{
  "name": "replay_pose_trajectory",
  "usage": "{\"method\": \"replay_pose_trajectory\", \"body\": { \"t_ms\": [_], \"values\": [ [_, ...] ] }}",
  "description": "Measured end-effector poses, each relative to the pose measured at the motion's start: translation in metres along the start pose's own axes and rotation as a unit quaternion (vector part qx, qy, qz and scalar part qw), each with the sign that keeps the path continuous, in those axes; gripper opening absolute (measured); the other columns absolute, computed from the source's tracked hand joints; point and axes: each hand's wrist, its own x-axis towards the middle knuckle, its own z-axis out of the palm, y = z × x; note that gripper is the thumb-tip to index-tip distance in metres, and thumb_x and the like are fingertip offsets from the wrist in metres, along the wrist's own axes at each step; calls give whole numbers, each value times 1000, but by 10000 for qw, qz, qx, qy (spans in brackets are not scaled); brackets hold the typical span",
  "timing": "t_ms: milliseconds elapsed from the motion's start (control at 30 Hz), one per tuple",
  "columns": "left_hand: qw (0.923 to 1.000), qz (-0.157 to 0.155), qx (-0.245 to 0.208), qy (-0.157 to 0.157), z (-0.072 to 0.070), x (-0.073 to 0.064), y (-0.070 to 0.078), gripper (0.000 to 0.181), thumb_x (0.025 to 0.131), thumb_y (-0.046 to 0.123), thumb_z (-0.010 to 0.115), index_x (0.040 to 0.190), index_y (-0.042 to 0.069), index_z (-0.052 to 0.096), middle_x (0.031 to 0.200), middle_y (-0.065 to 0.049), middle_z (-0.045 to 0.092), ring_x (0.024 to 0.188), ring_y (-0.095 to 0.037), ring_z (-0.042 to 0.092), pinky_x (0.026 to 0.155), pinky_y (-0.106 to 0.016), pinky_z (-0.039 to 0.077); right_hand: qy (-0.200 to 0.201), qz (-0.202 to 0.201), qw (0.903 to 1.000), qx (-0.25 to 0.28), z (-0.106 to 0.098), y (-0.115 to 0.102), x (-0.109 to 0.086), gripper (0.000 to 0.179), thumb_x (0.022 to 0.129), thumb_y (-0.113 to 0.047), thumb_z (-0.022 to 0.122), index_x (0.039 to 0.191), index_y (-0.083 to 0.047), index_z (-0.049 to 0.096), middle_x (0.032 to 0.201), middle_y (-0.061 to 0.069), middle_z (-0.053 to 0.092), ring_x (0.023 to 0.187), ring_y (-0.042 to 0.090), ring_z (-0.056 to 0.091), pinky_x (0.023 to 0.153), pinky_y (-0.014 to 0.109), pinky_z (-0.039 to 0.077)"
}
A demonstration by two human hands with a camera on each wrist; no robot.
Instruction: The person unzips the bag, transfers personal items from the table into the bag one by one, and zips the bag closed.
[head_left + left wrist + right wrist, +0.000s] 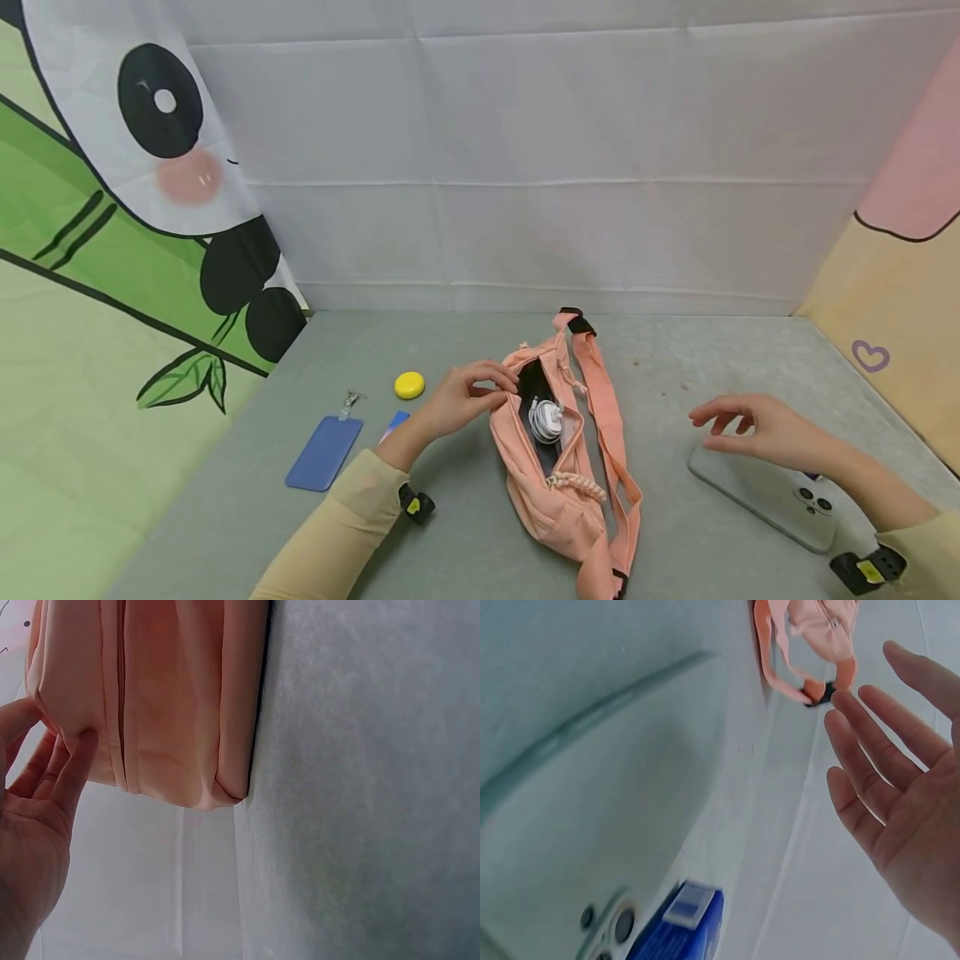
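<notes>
Near the middle of the grey table [465, 542], a pink bag [551, 521] lies with its main zip undone, its mouth gaping and its strap [606, 404] stretched along the right side. The left hand [468, 398] pinches the bag's left edge between thumb and fingers, drawing the opening wide. Inside sits a coiled white cable [546, 422], so judging by how things lie, opening the bag and getting one item into it look done. Everything else in view is outside: on the left, a blue card holder [324, 454] with a metal clip, a yellow round case [408, 385] and a small blue-and-pink thing [393, 425] partly hidden by the left forearm; on the right, a pale phone [761, 487] lying camera side up, with a blue box [682, 922] just beside it, mostly hidden in the head view. The right hand [765, 429] is over the phone, fingers apart and loosely bent, holding nothing; whether any part of it touches the phone, I cannot tell. If those are to be packed, most of the work seems left.
</notes>
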Motion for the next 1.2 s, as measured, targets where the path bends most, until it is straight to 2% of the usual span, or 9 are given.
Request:
{"method": "replay_pose_trajectory", "body": {
  "t_ms": [100, 267, 467, 600, 700, 800, 933, 1200],
  "values": [
    [10000, 21, -3, -51, 0, 1, 0, 12, 93, -2, 62, 102, -2, 70, 116, -18, 62, 112, -26, 58, 85, -33, 53, 193, -91, 9998, -48, -2, 7, -7, 25, 85, -14, 76, 110, -14, 70, 104, -11, 68, 84, 7, 59, 64, 27, 47],
    [10000, 2, -8, -64, -1, 1, -1, 11, 93, -1, 62, 102, -2, 70, 116, -15, 62, 113, -25, 57, 85, -33, 53, 285, -63, 9996, -42, -4, 17, -15, 30, 82, -13, 79, 110, -13, 70, 106, -14, 67, 87, 8, 59, 64, 26, 46],
    [10000, 18, -16, -86, -1, 1, -1, 12, 93, -2, 62, 102, -2, 70, 117, -21, 61, 112, -25, 58, 85, -33, 53, 251, 143, 9993, -222, 0, 29, -22, 37, 80, -16, 81, 114, -6, 68, 107, -10, 67, 91, 6, 59, 65, 27, 46],
    [9999, 21, -32, -101, 0, 1, -2, 12, 93, -2, 62, 103, -3, 70, 117, -24, 59, 112, -25, 58, 85, -33, 53, 260, 397, 9981, -400, 6, 38, -29, 43, 78, -20, 83, 116, -7, 67, 105, -3, 68, 88, 5, 58, 64, 26, 43],
    [9999, 22, -78, -89, 1, 1, -2, 12, 93, -3, 62, 102, -4, 70, 116, -23, 60, 111, -26, 58, 85, -33, 53, 229, 571, 9973, -396, 10, 43, -34, 47, 77, -23, 84, 118, -8, 66, 109, -1, 67, 92, 3, 57, 69, 24, 44],
    [9999, 31, -101, -68, 1, 2, -1, 12, 93, -4, 62, 102, -3, 70, 116, -23, 60, 111, -27, 58, 85, -33, 53, 112, 588, 9976, -341, 13, 49, -39, 49, 78, -23, 83, 120, -7, 65, 114, -2, 66, 99, 0, 56, 74, 25, 46],
    [9999, 37, -115, -43, 1, 2, -1, 12, 93, -4, 61, 101, -3, 70, 115, -24, 59, 111, -28, 58, 85, -34, 53, 44, 495, 9982, -331, 15, 56, -41, 50, 78, -22, 84, 120, -4, 64, 114, 0, 65, 99, -1, 56, 73, 26, 48],
    [9999, 52, -95, -72, 1, 2, -4, 12, 93, -3, 62, 102, -3, 70, 116, -22, 60, 111, -25, 58, 85, -33, 53, 208, 525, 9977, -372, 22, 60, -49, 58, 75, -22, 85, 123, -1, 61, 114, 4, 66, 98, -2, 54, 78, 15, 43]
  ]
}}
